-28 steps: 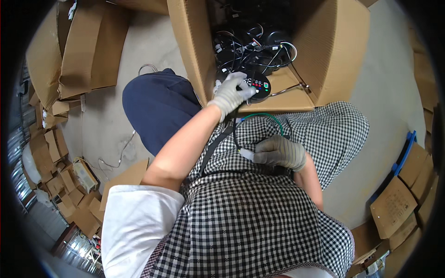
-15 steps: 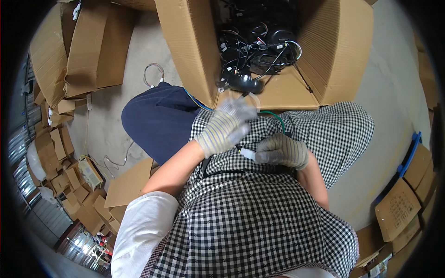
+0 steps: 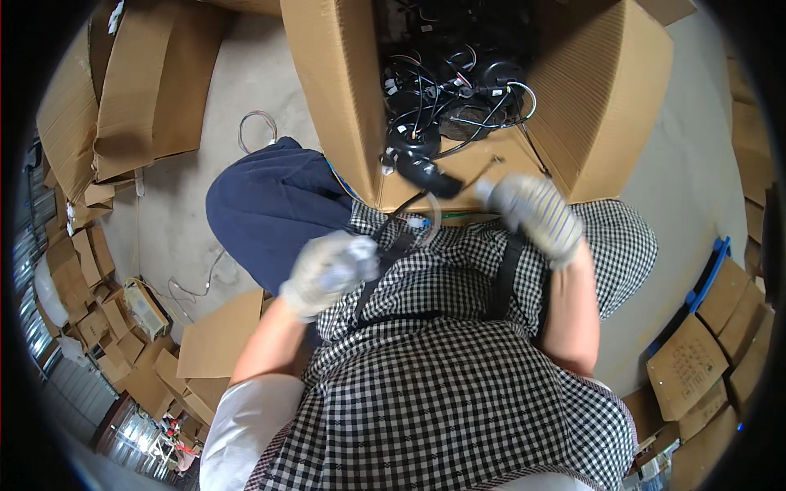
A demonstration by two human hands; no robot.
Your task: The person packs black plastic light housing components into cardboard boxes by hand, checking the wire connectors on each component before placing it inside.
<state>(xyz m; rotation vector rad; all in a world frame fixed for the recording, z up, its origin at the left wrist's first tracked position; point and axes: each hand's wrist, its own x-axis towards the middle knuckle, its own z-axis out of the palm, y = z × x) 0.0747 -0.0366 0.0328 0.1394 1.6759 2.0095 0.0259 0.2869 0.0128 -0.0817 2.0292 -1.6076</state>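
Black rounded plastic units (image 3: pixel 413 141) are gleaming near the front edge of a ribbed, matt brown corrugated-cardboard box (image 3: pixel 629 110), pale striped cloth gloves (image 3: pixel 537 214) are looking matt

You wear a black-and-white checked apron (image 3: pixel 442 376) with patterned edging and dark straps (image 3: pixel 507 274) across it. Left of the apron show your white sleeve (image 3: pixel 250 430) and navy trouser leg (image 3: pixel 262 204); pale, thinly striped gloves (image 3: pixel 547 217) cover your hands (image 3: pixel 330 274).

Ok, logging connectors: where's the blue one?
In the head view, the blue connector shows near centre against checked cloth, between left hand and right hand, in front of the box.
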